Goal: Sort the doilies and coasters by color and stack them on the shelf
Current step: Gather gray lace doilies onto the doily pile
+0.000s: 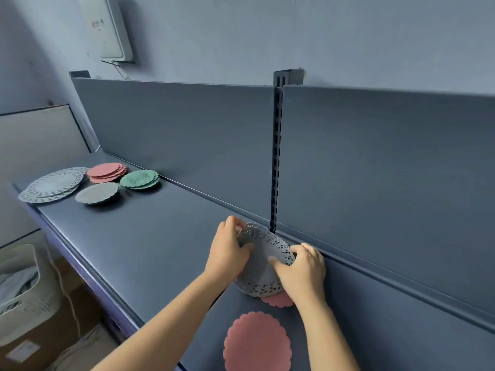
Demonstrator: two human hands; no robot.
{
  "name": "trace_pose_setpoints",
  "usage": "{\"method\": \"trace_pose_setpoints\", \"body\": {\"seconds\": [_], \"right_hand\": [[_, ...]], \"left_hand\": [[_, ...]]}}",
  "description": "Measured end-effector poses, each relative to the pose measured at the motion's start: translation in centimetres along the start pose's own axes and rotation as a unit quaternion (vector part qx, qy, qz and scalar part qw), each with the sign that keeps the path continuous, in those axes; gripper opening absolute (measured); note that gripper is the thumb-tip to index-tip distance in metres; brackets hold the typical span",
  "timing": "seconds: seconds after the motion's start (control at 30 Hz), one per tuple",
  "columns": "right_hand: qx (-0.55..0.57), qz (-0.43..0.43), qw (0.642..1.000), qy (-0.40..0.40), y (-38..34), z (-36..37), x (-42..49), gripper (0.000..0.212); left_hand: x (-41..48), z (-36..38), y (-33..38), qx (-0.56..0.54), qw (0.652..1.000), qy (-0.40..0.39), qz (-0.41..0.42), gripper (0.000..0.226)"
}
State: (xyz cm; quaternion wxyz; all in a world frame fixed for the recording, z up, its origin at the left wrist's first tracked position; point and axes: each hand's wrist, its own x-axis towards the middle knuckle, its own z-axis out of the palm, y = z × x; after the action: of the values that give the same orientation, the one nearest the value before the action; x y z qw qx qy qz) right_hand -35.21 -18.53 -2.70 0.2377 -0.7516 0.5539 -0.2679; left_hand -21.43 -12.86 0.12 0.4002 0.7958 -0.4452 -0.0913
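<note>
- Head view: my left hand (227, 250) and right hand (305, 271) both grip the grey doily (263, 253), fingers curled over its lace edge from either side.
- The doily is tilted up off the shelf (160, 236), close to the back panel, just below the slotted post (277, 156).
- It may be several sheets bunched together; I can't tell from this angle.
- A small pink coaster (278, 301) pokes out beneath it. A big pink coaster (257, 341) lies flat nearer to me.
- Sorted piles sit well apart at the far left end: grey doily pile (53, 184), pink pile (107, 172), green pile (139, 179), grey coaster pile (97, 192).
- Step in hand, I'd say: collecting the grey lace for its pile.
- The next move calls for squaring the edges, carrying it left and setting it on the grey doily pile without folding the lace.
- After that, both pink coasters remain for the pink pile.
</note>
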Motion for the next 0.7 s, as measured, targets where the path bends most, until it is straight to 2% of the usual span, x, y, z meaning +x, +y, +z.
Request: {"method": "trace_pose_setpoints", "body": {"seconds": [0.07,0.2,0.3,0.37,0.43,0.5,0.57,0.67,0.7], "right_hand": [[0.022,0.007,1.0,0.01,-0.4,0.0,-0.2,0.044],[0.112,0.006,0.993,0.028,-2.7,0.0,-0.9,0.021],[0.158,-0.004,0.986,0.057,-6.2,0.3,-2.3,0.026],[0.203,0.0,0.976,0.085,-8.9,0.6,-3.6,0.032],[0.247,-0.01,0.964,0.098,-12.3,0.9,-4.7,0.033],[0.292,-0.034,0.95,0.105,-16.0,1.1,-5.7,0.032],[0.327,-0.054,0.936,0.114,-19.9,1.7,-6.8,0.032],[0.359,-0.054,0.923,0.131,-25.3,3.7,-7.8,0.029],[0.368,-0.042,0.92,0.125,-26.9,4.5,-7.8,0.026]], "left_hand": [[0.3,-1.0,-0.8,-0.027,0.999,-0.01,0.019,0.024],[1.2,-3.2,-3.1,-0.094,0.994,-0.054,-0.006,0.022],[1.8,-5.0,-5.2,-0.026,0.995,-0.095,0.017,0.014],[2.4,-6.7,-6.6,-0.031,0.988,-0.146,0.028,0.029],[3.1,-9.2,-7.8,-0.088,0.975,-0.204,0.034,0.047],[4.1,-12.1,-9.1,-0.142,0.96,-0.235,0.055,0.051],[4.9,-15.5,-10.3,-0.217,0.943,-0.241,0.075,0.035],[5.7,-21.3,-12.8,-0.355,0.905,-0.224,0.062,0.002],[6.0,-23.3,-13.9,-0.38,0.898,-0.213,0.057,0.007]]}}
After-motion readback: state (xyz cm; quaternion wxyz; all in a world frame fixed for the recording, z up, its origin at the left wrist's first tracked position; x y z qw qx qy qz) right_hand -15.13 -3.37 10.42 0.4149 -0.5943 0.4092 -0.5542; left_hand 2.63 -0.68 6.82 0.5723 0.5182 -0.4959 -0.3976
